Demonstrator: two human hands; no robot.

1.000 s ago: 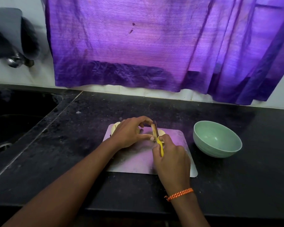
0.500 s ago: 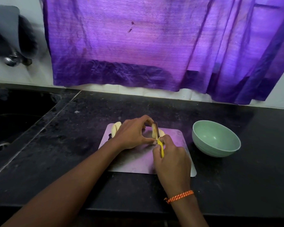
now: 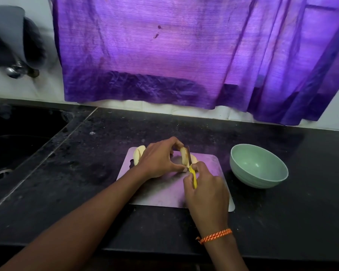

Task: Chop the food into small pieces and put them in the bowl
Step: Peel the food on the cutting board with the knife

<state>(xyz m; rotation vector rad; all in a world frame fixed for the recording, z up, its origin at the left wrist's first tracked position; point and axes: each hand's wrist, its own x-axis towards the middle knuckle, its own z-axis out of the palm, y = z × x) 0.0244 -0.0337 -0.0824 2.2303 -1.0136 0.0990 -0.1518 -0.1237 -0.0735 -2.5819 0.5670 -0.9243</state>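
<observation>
Head view: dark tabletop (image 3: 282, 222) carries a cutting board (image 3: 164, 192) and, just beside it, a green bowl (image 3: 259, 166) with nothing in it, so no pieces are moved yet. Left hand (image 3: 158, 160) pinches a pale food piece (image 3: 183, 155); right hand (image 3: 206, 189) is curled round the yellow-handled knife (image 3: 192, 173), blade in it. More food (image 3: 139, 153) waits uncut at the board's far left; chopping looks early.

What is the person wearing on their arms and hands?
Both forearms are bare, no sleeves in view and no gloves. The right hand has a braided orange and yellow thread band tied round the wrist, with a small knotted tail. The left hand shows no ring, watch or band.
</observation>
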